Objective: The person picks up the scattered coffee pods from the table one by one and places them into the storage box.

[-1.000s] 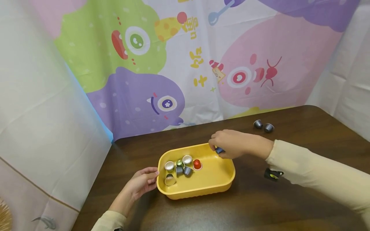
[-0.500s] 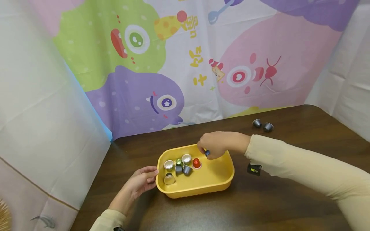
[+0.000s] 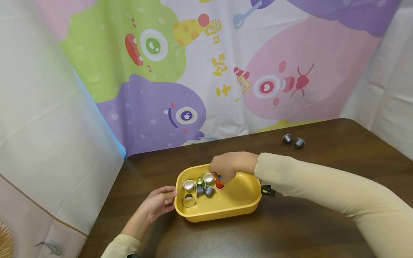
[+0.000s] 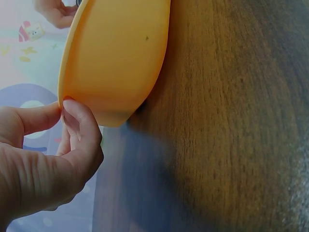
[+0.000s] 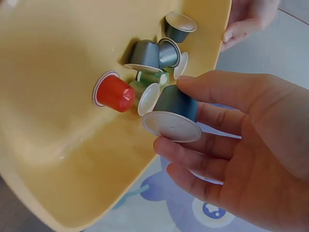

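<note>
My left hand (image 3: 158, 203) pinches the rim of a yellow plastic tub (image 3: 222, 216) at its left end, thumb and bent fingers on the wall in the left wrist view. Over the tub's inside, my right hand (image 3: 228, 167) holds a dark blue coffee capsule (image 5: 176, 107) between thumb and fingers, its pale foil lid tilted downward in the right wrist view. Close below it stands a red capsule (image 5: 115, 93). Several other capsules lie clustered at the tub's left: a green one (image 3: 200, 181), dark grey ones (image 3: 209, 191) and one with a gold lid (image 3: 189, 201).
Two dark grey capsules, a left one (image 3: 287, 138) and a right one (image 3: 299, 143), lie on the brown wooden table (image 3: 335, 172) at the back right. A cartoon-printed cloth (image 3: 226, 118) hangs behind the table's far edge.
My right hand has moved left with the blue capsule, from the tub's far right rim to above the red capsule. My left hand and the tub stay in place.
</note>
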Available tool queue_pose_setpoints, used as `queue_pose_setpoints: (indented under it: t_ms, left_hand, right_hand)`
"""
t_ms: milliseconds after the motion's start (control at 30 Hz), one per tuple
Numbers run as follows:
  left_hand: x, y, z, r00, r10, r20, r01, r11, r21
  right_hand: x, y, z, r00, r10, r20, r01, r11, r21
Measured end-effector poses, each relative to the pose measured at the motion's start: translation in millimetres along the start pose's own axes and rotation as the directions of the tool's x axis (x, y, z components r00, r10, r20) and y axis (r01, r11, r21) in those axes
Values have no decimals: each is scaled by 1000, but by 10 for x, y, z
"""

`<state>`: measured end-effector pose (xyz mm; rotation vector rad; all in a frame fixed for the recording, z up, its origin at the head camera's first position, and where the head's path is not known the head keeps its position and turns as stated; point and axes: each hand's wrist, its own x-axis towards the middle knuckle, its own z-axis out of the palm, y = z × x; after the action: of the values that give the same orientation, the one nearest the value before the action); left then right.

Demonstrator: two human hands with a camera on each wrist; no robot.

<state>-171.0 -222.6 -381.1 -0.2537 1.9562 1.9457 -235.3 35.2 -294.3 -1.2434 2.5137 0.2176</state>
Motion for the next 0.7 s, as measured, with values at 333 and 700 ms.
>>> queue_pose_setpoints:
  t_ms: [333,700]
  left_hand:
    - [7,-16,-4,1000,4,-3,-4,1000,4]
    - [-4,0,-1,1000,0,-12,0,1000,1]
  right_hand:
    - [201,-150,20,999,6,46,-5,999,-37]
    - [322,-250,96,999,5,47,-1,997,-75]
